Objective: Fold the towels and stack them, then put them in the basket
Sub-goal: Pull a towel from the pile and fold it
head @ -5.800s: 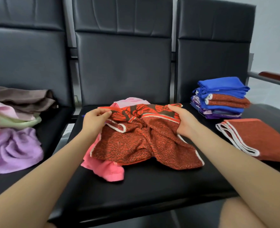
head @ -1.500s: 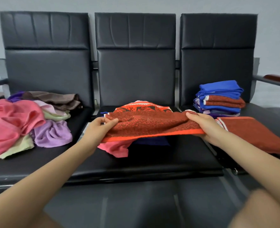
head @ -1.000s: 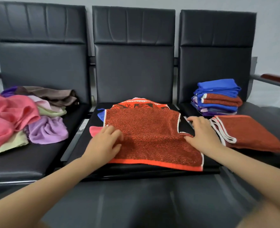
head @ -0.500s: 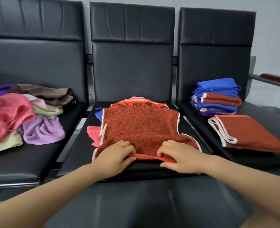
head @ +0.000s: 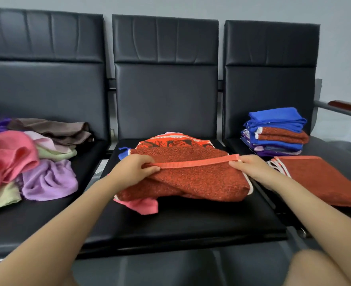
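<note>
in the head view, the rust-red towel [head: 193,178] lay on the middle seat [head: 191,221] of a row of three black padded chairs, its near half lifted and folded back so the orange hem ran straight across between the two hands. the left hand [head: 133,168] pinched the hem at its left end, fingers curled over the edge with the thumb beneath; the right hand [head: 246,165] pinched the right corner the same way. under the towel's near left edge a pink cloth [head: 143,205] stuck out, and a blue cloth [head: 122,153] showed at the far left corner. a red-and-black patterned band of towel showed behind the fold, toward the backrest. on the right seat a folded rust-red towel [head: 323,178] with white edging lay just beside the right hand, and behind it stood a stack of folded towels [head: 275,133], blue, rust and purple. on the left seat lay a loose heap of unfolded towels [head: 26,159], pink, lilac, pale green and brown. no label, brand or writing could be read on any cloth or chair.
</note>
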`<state>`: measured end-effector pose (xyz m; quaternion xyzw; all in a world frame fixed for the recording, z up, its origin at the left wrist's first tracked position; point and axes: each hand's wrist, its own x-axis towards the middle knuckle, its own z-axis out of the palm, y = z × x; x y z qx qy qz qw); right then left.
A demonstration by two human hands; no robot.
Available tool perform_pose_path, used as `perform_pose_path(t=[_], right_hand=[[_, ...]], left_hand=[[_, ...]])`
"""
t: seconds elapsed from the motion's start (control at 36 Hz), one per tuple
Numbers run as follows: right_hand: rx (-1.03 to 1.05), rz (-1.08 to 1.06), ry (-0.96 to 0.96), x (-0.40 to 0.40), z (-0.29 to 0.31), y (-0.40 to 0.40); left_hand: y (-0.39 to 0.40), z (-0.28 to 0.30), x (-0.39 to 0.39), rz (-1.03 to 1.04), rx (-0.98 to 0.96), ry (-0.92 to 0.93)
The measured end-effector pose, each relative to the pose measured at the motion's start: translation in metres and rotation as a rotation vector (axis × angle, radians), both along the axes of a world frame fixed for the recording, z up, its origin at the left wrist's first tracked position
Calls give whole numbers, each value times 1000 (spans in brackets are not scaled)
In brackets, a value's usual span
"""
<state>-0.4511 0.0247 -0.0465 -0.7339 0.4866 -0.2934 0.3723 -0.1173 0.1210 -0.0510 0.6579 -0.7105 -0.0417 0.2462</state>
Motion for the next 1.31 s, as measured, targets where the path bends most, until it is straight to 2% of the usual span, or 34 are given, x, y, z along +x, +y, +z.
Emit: perform_pose_path(t=[0.06, 0.17, 0.25, 0.33, 0.42, 0.47, 0.58, 0.72, 0.83, 0.89, 0.94, 1.0, 1.06, 1.14, 1.17, 1.22, 1.31], right_hand=[[47, -115, -199, 5, -4, -8], [51, -359, -374, 22, -10, -32], [41, -470, -266, 34, -21, -49], [80, -466, -145, 50, -33, -58], [156, -404, -222, 64, -36, -58], [101, -373, -265, 69, -32, -57], [104, -278, -288, 70, -25, -49], [186, -231, -96, 63, -44, -46], [63, -236, 43, 57, -41, -45], [-41, -227, 190, 53, -34, -40], [-161, -226, 291, 48, -28, -33], [-298, -221, 289, 41, -22, -24], [-393, -203, 151, 38, -13, -14], [-245, -163, -185, 36, 2, 7], [-185, -136, -233, 35, 6, 15], [-153, -68, -168, 33, 7, 30], [-124, 8, 62, 25, 5, 44]], left_hand=[[-9, 0, 10, 18, 53, 16], [-21, -4, 26, 124, 83, 117], [-31, -10, 30, 248, 5, 309], [-41, -15, 26, 366, -18, 543], [-51, -18, 20, 443, 12, 776], [-55, -19, 20, 461, -2, 851], [-59, -18, 23, 475, -17, 742], [-53, -13, 16, 446, -135, 486], [-43, -6, 10, 424, -319, 337], [-37, -2, 9, 388, -363, 392], [-30, 3, 7, 309, -370, 537], [-21, 7, 3, 237, -369, 634], [-14, 8, 3, 200, -353, 690], [-3, 9, 1, 193, -317, 718], [1, 9, 0, 197, -305, 720], [10, 10, -2, 204, -277, 728], [24, 6, -4, 212, -224, 689]])
